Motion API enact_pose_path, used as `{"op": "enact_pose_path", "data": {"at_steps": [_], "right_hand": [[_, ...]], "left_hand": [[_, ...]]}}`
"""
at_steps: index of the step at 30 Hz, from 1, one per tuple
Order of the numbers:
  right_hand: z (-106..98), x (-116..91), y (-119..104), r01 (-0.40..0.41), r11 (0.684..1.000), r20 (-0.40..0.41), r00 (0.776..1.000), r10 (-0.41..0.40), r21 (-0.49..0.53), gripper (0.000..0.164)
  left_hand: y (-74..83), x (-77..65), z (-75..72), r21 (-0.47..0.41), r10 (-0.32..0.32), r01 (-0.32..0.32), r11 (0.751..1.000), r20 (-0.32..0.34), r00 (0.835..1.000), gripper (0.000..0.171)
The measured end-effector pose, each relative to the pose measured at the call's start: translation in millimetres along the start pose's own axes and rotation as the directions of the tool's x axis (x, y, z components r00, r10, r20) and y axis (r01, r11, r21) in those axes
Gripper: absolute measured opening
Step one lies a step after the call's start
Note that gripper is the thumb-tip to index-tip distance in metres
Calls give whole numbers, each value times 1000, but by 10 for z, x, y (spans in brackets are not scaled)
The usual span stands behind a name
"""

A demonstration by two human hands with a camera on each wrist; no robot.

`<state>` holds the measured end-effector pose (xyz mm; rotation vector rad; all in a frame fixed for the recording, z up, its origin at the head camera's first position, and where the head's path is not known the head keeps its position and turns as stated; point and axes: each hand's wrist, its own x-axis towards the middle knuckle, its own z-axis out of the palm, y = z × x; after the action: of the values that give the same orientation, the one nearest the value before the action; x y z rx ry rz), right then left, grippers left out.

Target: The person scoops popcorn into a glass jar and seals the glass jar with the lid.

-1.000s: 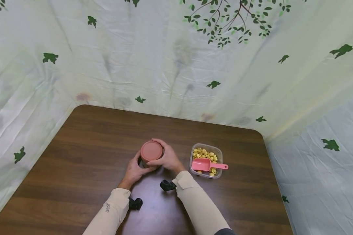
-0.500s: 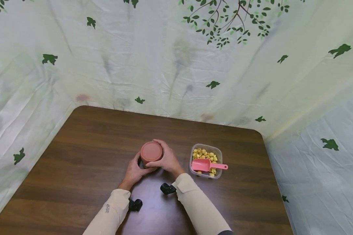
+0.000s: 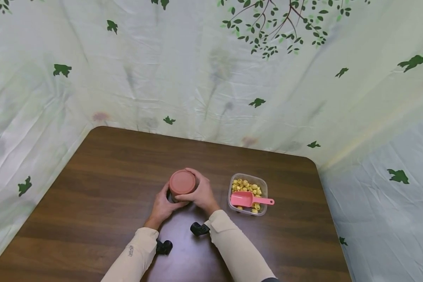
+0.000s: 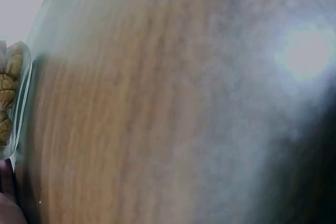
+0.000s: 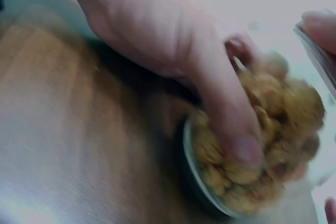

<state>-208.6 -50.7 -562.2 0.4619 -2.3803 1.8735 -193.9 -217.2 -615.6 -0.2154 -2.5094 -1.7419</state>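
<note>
In the head view, a round container with a pink lid [image 3: 182, 181] stands near the middle of the wooden table. My left hand [image 3: 163, 206] curls round its near left side, and my right hand [image 3: 202, 196] grips it from the right. The right wrist view is blurred: my right hand [image 5: 184, 51] has its thumb over a heap of caramel popcorn [image 5: 283, 156] at a clear curved rim [image 5: 193, 163]. A fingertip [image 5: 320, 27] shows at the right edge there. In the left wrist view, popcorn [image 4: 7, 85] behind a clear wall and part of a hand [image 4: 8, 211] appear at the left edge.
To the right of my hands, a clear plastic tub [image 3: 266, 191] holds popcorn [image 3: 244, 183]. A pink scoop [image 3: 243, 198] lies across it, its handle jutting past the right rim. Leaf-printed cloth [image 3: 197, 78] hangs behind the brown table [image 3: 127, 156] and along its sides.
In the head view both hands stay round the lidded container, with only a slight shift of the right hand. The tub and scoop have not moved on the table.
</note>
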Motion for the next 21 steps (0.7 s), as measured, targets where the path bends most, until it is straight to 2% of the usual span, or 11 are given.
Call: {"op": "enact_pose_path", "data": {"at_steps": [5, 7, 9, 11, 14, 16, 18, 20, 21], "right_hand": [[132, -84, -15, -27, 998, -142, 990, 17, -63, 88], [165, -106, -32, -40, 996, -166, 986, 27, -75, 89], [167, -111, -43, -44, 995, -152, 988, 30, -88, 90], [121, -94, -54, -43, 997, -85, 996, 37, -67, 92], [-21, -16, -65, -46, 999, 96, 994, 46, 1, 94], [-135, 60, -116, -63, 997, 230, 972, 50, 46, 95], [-223, 135, -168, -68, 996, 327, 944, 47, 52, 94], [-263, 184, -162, -67, 997, 367, 929, 45, 46, 94], [-268, 197, -159, -65, 997, 368, 929, 43, 48, 94]], "left_hand": [[-7, -13, 9, -2, 20, -21, 1000, -12, 1000, 90], [-15, -15, 4, -8, 27, -27, 1000, -12, 1000, 91], [-23, -19, -7, -6, 42, -42, 999, -18, 999, 93], [-33, -19, -16, 4, 50, -50, 999, -19, 999, 92], [-38, -17, -23, 11, 41, -41, 999, -8, 999, 91], [-29, -14, -28, 13, 18, -18, 1000, 7, 1000, 91], [-13, -13, -28, 6, -1, 1, 1000, 17, 1000, 91], [-6, -10, -27, 5, -15, 15, 1000, 23, 1000, 91], [0, -9, -26, 5, -21, 21, 1000, 26, 999, 91]]}}
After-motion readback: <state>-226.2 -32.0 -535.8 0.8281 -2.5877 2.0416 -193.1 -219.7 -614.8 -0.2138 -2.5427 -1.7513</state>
